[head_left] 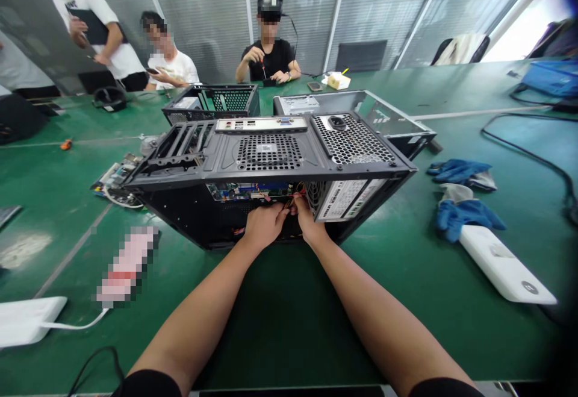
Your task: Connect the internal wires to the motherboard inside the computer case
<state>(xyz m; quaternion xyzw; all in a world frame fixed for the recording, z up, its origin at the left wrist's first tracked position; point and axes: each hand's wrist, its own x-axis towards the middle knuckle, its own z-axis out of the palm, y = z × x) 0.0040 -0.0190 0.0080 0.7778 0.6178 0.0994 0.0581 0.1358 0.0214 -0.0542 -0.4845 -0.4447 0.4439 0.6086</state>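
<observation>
A black computer case [271, 156] lies on its side on the green table [280, 312], open toward me. Both my hands reach into the opening. My left hand [264, 223] is curled, its fingers pinching a bundle of coloured cables [293, 199] in front of the motherboard [246, 190]. My right hand [306, 219] is closed on the same cables, right beside the power supply [347, 198] with its white label. The fingertips are partly hidden inside the case.
A second open case [361, 111] and a black drive cage [212, 100] stand behind. Blue gloves [460, 192] and a white device [506, 267] lie to the right, a white box [24, 320] and a cable to the left. Three people are at the far side.
</observation>
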